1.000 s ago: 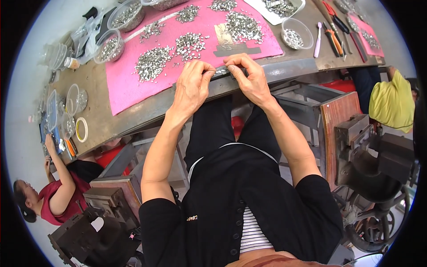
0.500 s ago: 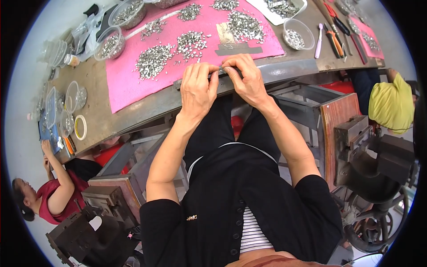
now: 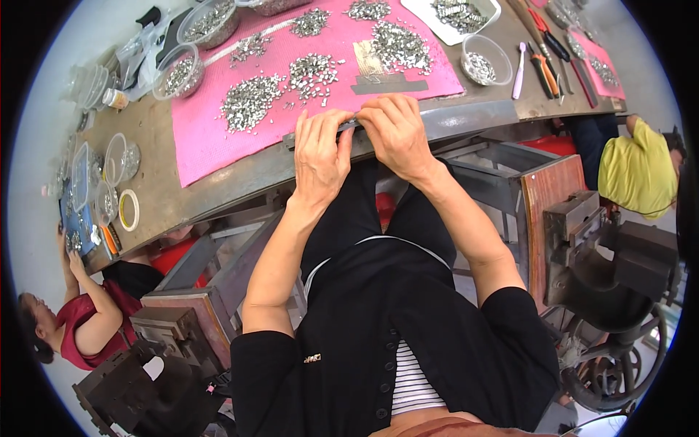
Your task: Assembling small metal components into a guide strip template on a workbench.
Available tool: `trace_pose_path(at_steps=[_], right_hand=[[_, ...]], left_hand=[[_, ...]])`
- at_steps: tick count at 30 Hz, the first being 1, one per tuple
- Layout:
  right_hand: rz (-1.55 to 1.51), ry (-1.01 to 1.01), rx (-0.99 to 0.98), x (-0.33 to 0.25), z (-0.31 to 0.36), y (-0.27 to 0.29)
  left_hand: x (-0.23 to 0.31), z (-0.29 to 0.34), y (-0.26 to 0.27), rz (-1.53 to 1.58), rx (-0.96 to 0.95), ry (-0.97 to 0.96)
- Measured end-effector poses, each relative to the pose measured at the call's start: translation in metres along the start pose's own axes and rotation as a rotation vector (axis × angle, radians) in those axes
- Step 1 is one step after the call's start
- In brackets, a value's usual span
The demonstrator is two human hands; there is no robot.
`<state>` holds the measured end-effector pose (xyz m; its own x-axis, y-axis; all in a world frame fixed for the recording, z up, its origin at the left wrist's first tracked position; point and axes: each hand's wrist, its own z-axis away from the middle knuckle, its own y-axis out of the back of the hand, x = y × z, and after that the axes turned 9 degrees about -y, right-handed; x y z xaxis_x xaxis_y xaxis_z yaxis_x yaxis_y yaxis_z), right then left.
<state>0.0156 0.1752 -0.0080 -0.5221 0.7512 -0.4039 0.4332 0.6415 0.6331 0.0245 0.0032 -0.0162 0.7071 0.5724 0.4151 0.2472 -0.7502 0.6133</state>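
Over the bench's near edge my two hands meet at their fingertips. My left hand point(image 3: 320, 149) is closed, with thumb and fingers pinching a small dark metal piece point(image 3: 349, 124). Right beside it, my right hand point(image 3: 399, 138) has its fingers bent down and pressed together; its thumb is hidden, and what lies under the fingers cannot be made out. A dark metal strip point(image 3: 289, 140) runs along the bench edge beneath the hands. Just beyond them, a grey flat bar point(image 3: 389, 87) rests on a pink mat point(image 3: 207, 149), near several heaps of small silvery metal parts point(image 3: 251, 102).
Tubs of metal parts, including a round one point(image 3: 486, 60), stand around the mat. A pink-handled brush point(image 3: 519, 71) and orange-handled pliers point(image 3: 544, 75) lie at the right. Co-workers sit at left point(image 3: 91, 328) and right point(image 3: 641, 175). Heavy dark machines point(image 3: 604, 269) flank me.
My right hand has turned its back upward, hiding its thumb, and both hands have dipped slightly toward me. At the left, the co-worker's hands have shifted over the blue mat.
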Motion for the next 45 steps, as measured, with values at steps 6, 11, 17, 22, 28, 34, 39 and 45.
trace_pose_path(at_steps=[6, 11, 17, 22, 28, 34, 39, 45], right_hand=[[-0.072, -0.027, -0.135, 0.01, -0.005, 0.008], [-0.014, 0.08, -0.199, 0.012, -0.009, 0.013], [-0.06, -0.126, -0.067, 0.056, -0.041, -0.005], [0.213, -0.115, -0.083, 0.056, -0.046, -0.021], [0.165, -0.191, -0.158, 0.055, -0.05, -0.021], [-0.216, -0.329, -0.18, 0.067, -0.055, -0.013], [-0.012, -0.159, -0.187, 0.068, -0.053, -0.016], [0.154, -0.051, -0.208, 0.059, -0.057, -0.012]], left_hand=[[-0.002, 0.002, -0.002, 0.011, 0.012, 0.012], [-0.003, 0.003, -0.002, 0.011, 0.018, 0.015], [0.0, 0.002, -0.002, -0.001, 0.005, 0.023], [-0.002, 0.004, -0.004, 0.016, 0.017, 0.023], [-0.002, 0.002, -0.002, -0.005, 0.018, 0.024], [-0.001, 0.002, -0.002, 0.004, 0.023, 0.025], [0.0, 0.004, -0.004, -0.002, 0.027, 0.029], [-0.001, 0.003, -0.004, -0.001, 0.028, 0.028]])
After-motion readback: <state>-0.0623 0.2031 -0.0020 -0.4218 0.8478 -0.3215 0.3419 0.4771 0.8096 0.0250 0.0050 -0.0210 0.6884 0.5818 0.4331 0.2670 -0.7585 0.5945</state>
